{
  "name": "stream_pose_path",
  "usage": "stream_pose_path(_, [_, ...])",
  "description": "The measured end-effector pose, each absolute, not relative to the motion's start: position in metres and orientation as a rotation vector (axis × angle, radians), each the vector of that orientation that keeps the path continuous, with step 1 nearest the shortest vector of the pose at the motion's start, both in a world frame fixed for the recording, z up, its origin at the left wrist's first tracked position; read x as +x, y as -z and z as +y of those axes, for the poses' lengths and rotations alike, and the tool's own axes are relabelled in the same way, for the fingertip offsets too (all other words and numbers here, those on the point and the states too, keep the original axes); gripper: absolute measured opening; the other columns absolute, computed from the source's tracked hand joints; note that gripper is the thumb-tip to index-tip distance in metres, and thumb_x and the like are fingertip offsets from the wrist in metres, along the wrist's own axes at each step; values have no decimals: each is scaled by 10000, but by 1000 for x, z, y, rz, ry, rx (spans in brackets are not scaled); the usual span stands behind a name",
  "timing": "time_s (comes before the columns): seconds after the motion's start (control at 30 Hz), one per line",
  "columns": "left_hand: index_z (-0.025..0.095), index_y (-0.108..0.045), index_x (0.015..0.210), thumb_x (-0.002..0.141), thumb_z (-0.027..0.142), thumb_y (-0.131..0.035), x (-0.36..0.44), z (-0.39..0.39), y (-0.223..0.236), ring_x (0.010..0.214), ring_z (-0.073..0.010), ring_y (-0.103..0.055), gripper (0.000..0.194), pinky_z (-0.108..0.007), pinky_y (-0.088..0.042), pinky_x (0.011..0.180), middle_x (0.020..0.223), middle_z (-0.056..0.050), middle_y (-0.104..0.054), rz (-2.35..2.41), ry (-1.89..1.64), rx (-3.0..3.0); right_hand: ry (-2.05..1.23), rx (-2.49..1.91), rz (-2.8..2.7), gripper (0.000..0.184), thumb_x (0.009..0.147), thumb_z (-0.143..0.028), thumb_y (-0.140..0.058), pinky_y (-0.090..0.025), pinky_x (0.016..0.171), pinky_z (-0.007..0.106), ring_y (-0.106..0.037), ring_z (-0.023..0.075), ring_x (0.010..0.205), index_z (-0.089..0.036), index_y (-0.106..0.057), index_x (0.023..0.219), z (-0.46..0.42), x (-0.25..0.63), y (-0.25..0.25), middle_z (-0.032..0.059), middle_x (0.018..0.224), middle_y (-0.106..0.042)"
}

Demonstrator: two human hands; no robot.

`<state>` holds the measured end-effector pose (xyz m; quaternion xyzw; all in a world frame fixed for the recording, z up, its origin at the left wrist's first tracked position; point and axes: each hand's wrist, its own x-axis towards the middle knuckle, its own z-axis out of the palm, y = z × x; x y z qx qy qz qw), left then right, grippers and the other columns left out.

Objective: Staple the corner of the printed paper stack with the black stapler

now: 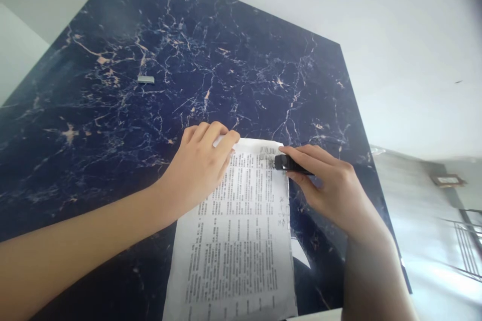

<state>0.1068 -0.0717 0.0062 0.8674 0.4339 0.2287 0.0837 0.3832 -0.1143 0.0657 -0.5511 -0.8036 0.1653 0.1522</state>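
Observation:
Printed sheets of paper (241, 241), covered in dense text, lie lengthwise in front of me. My left hand (205, 155) grips their upper left corner, fingers curled over the edge. In my right hand (327, 175) is a black stapler (291, 164), its front end over the sheets' upper right edge beside some dark print. The thumb and fingers close around the stapler, so most of its rear part is hidden. Whether its jaws are pressed together I cannot tell.
The dark blue marbled table (233, 80) has white veins. A small pale grey bar (146, 79), like a strip of staples, lies farther back on the left. A white paper edge (300, 253) shows right of the sheets. Light floor and a metal railing (467, 246) are at right.

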Motion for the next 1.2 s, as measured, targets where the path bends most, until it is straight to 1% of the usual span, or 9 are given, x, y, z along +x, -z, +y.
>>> stream_pose_path(0.2, [185, -624, 1243, 1015, 103, -499, 107, -71, -6, 1086, -298, -591, 272, -476, -450, 973, 1178, -115, -639, 1295, -695, 2565, -555, -1604, -2251, 386, 1036, -212, -556, -606, 896, 422, -699, 268, 1109, -278, -686, 1394, -113, 384, -68, 87, 1269, -718])
stream_pose_path(0.43, [178, -614, 1258, 1021, 97, -488, 107, -71, -5, 1085, -297, -591, 280, -475, -447, 968, 1181, -120, -635, 1301, -683, 2591, -509, -1584, -2285, 404, 1034, -195, -546, -595, 914, 445, -703, 268, 1089, -275, -679, 1407, -114, 384, -66, 89, 1256, -722])
stream_pose_path(0.7, [185, -622, 1237, 1015, 97, -498, 108, -71, -6, 1093, -296, -592, 269, -475, -451, 973, 1176, -114, -638, 1301, -689, 2578, -456, -1566, -2327, 412, 1036, -174, -538, -572, 904, 428, -695, 258, 1049, -266, -665, 1417, -114, 382, -64, 85, 1237, -722])
stream_pose_path(0.83, [178, -614, 1251, 1015, 86, -487, 108, -71, -6, 1090, -296, -592, 284, -478, -452, 971, 1183, -121, -638, 1298, -675, 2600, -425, -1538, -2338, 393, 1035, -163, -536, -565, 901, 432, -684, 259, 1051, -268, -676, 1387, -113, 382, -62, 90, 1233, -704])
stream_pose_path(0.93, [187, -618, 1253, 1012, 83, -491, 108, -72, -6, 1100, -298, -592, 292, -477, -450, 980, 1178, -116, -640, 1297, -685, 2591, -359, -1527, -2361, 365, 1029, -165, -543, -561, 901, 441, -660, 265, 1053, -265, -696, 1344, -113, 382, -59, 105, 1209, -654])
stream_pose_path(1.07, [195, -627, 1250, 1002, 79, -513, 108, -72, -5, 1106, -299, -591, 296, -477, -443, 989, 1178, -111, -639, 1301, -695, 2569, -218, -1555, -2422, 332, 1028, -171, -539, -540, 861, 450, -614, 267, 988, -257, -699, 1306, -113, 379, -58, 105, 1122, -603])
stream_pose_path(1.2, [187, -633, 1241, 1001, 82, -526, 108, -71, -5, 1100, -298, -589, 283, -472, -433, 993, 1185, -115, -639, 1306, -688, 2562, -55, -1617, -2554, 335, 1005, -108, -514, -497, 896, 473, -573, 267, 942, -232, -691, 1260, -113, 372, -61, 96, 1051, -590])
